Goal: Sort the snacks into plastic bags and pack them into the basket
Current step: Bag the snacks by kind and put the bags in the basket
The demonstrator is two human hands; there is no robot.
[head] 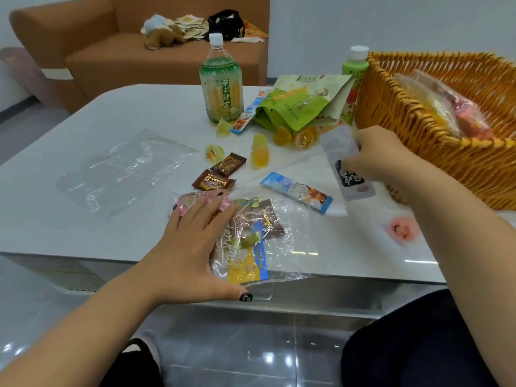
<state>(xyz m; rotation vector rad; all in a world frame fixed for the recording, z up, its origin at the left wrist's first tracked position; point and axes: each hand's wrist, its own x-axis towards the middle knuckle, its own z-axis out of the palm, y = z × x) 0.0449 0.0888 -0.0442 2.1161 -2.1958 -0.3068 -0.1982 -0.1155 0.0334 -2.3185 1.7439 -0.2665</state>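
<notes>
Table (83, 233): white top; carries all items listed.
Basket (418, 152): wicker, at right edge; filled bags already inside.
Tea bottle (220, 88): far edge; Chinese characters, not legible.
Green pouch (293, 107): far edge; reads "260g".
Plastic bag (251, 241): near edge, part-filled; script lettering unclear.
Left hand (192, 247): flat, fingers straight, pressing bag down; best kept pinning the mouth open.
Right hand (385, 157): pinches white sachet (346, 169) beside basket; slide it in lengthwise.
Chocolates (213, 180): mid-table; "Soft-Centered".
</notes>
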